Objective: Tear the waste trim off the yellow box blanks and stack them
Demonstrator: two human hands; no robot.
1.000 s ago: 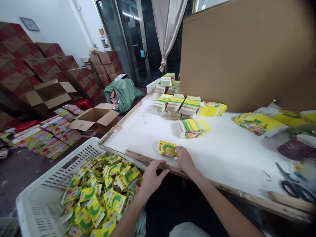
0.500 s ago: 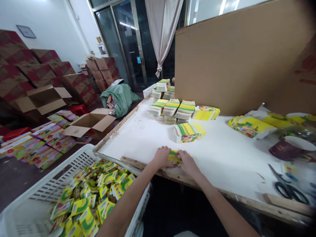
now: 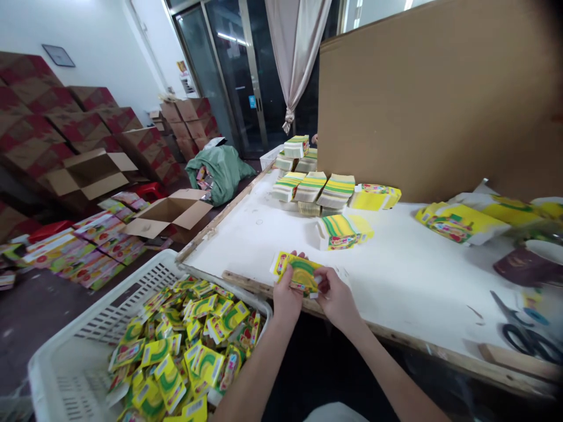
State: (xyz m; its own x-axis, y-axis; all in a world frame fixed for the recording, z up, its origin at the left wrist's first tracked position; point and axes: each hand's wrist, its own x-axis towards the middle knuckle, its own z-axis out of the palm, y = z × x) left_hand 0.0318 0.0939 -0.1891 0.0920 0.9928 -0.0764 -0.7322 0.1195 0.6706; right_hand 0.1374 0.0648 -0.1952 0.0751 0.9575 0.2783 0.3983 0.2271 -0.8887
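Between both hands is a small yellow and green cardboard box (image 3: 302, 273), held just above the table's front edge. My left hand (image 3: 288, 293) grips its left part, thumb on the front face and fingers behind. At the box's right end, my right hand (image 3: 335, 296) pinches the edge, where a white flap sticks out. Beyond them lies a fanned stack of flat yellow cartons (image 3: 341, 232) on the white table (image 3: 246, 246). To the lower left, a white plastic basket (image 3: 57, 357) holds many similar yellow boxes (image 3: 202, 363).
More carton stacks (image 3: 312, 189) stand at the table's far end, beside a tall cardboard sheet (image 3: 422, 99). Black scissors (image 3: 519, 331), a dark cup (image 3: 521, 266) and a wooden block (image 3: 519, 362) lie at the right. Open cardboard boxes (image 3: 169, 214) sit on the floor at left.
The small box has been raised off the table edge and turned so its broad face shows. My left hand has shifted from covering it to holding it from below and behind.
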